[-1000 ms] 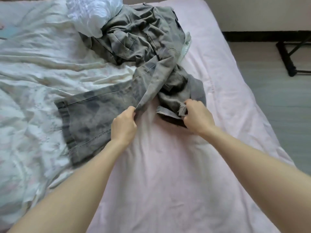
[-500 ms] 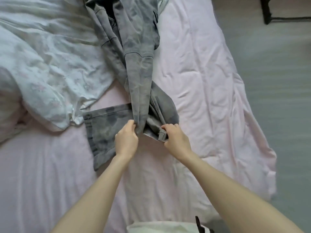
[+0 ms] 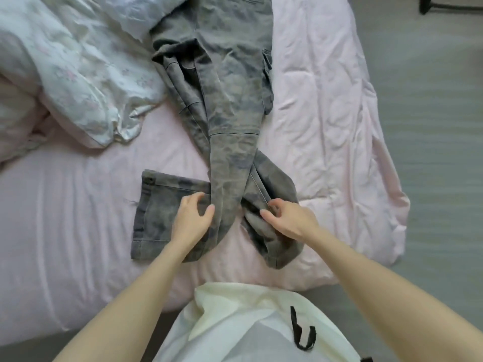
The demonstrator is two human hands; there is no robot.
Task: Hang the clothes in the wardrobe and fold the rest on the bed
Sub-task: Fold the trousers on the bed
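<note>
Grey washed cargo trousers (image 3: 230, 100) lie lengthwise on the pink bed sheet (image 3: 326, 126), waist at the far end, legs toward me. One leg bends left at its hem (image 3: 156, 212); the other lies bunched at the right (image 3: 277, 241). My left hand (image 3: 192, 222) rests on the left leg, fingers loosely spread and thumb beside the crossing fabric. Hovering at the right leg's seam is my right hand (image 3: 290, 220), fingers relaxed, holding nothing.
A white floral duvet (image 3: 78, 74) is heaped at the left and far left of the bed. A pale blue-white garment (image 3: 136, 14) lies at the top beside the trousers. Grey floor (image 3: 431, 152) runs along the right. A black stand foot (image 3: 428, 3) shows top right.
The trousers were pulled toward me and straightened along the bed. Both hands have let go of the fabric they were pinching and now lie loose over the legs.
</note>
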